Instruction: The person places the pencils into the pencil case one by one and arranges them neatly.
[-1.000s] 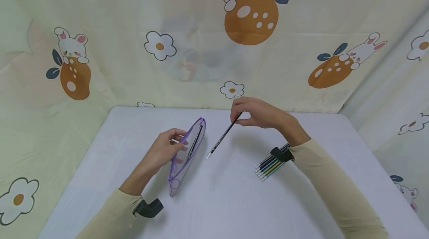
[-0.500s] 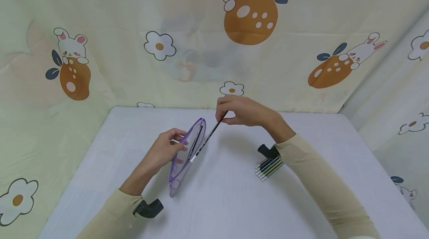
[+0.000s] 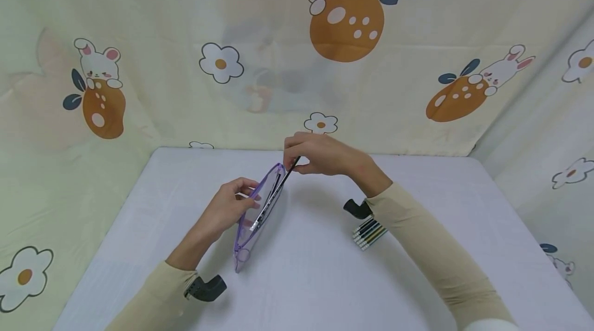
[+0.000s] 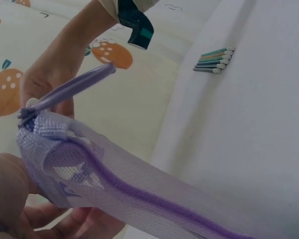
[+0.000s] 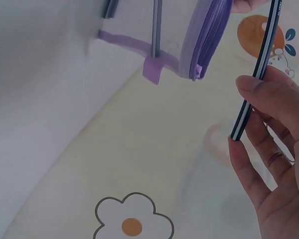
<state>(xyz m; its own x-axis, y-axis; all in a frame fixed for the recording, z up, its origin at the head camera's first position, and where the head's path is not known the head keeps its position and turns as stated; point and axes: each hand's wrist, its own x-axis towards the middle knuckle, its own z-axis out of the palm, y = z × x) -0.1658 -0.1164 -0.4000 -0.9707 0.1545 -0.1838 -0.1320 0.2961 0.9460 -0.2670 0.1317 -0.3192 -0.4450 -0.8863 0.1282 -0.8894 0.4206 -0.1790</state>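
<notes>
In the head view my left hand (image 3: 227, 207) grips a purple-edged mesh pencil case (image 3: 242, 255) by its left side, its zip opening spread. A dark pencil (image 5: 157, 30) shows through the mesh inside the case in the right wrist view. My right hand (image 3: 325, 154) pinches another dark striped pencil (image 5: 256, 74) near its plain end, between thumb and fingers. That pencil slants down to the left, with its white eraser end within the case opening. In the left wrist view the case (image 4: 129, 194) hides much of my left hand's fingers.
Several pencils (image 3: 369, 233) lie side by side on the white table (image 3: 315, 279), right of the case and below my right wrist. Black camera mounts (image 3: 205, 288) sit on both wrists. A curtain (image 3: 260, 21) printed with rabbits and flowers stands behind the table.
My right hand has moved left with the pencil, bringing its eraser end from beside the pencil case into the opening. My left hand and the case have stayed in place.
</notes>
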